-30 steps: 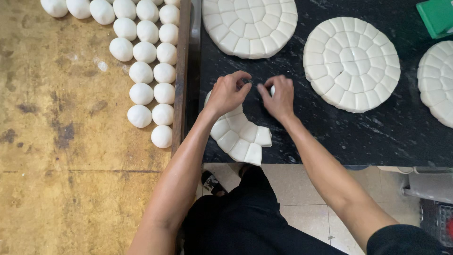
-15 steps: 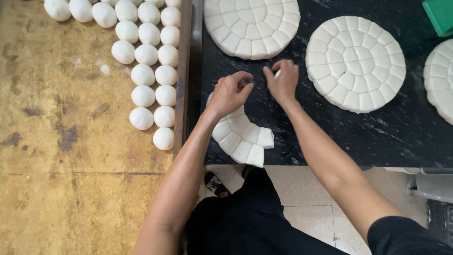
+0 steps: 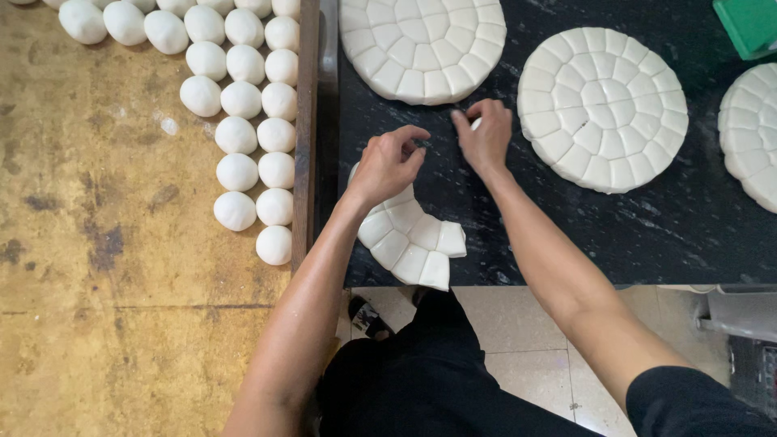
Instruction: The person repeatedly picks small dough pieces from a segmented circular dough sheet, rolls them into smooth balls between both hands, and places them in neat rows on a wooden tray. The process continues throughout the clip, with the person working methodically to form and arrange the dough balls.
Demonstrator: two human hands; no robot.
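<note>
My left hand (image 3: 390, 162) hovers over a black stone counter (image 3: 647, 235), its fingers curled in a pinch with nothing visible in them. Just under its wrist lies a curved remnant of a cut white dough disc (image 3: 413, 243), near the counter's front edge. My right hand (image 3: 486, 137) is a little to the right and further from me, fingertips closed on a small white dough piece (image 3: 476, 124). The two hands are a short gap apart. The right one sits between two whole scored discs.
Three round scored dough discs lie on the counter: one at the top (image 3: 421, 48), one to the right (image 3: 603, 109), one at the right edge (image 3: 753, 133). Rows of dough balls (image 3: 243, 121) sit on a wooden board (image 3: 97, 243) at left. A green object (image 3: 749, 24) is top right.
Both hands have moved further up the counter, away from the curved remnant. They were close together and have drawn apart, the right one carrying a small white piece.
</note>
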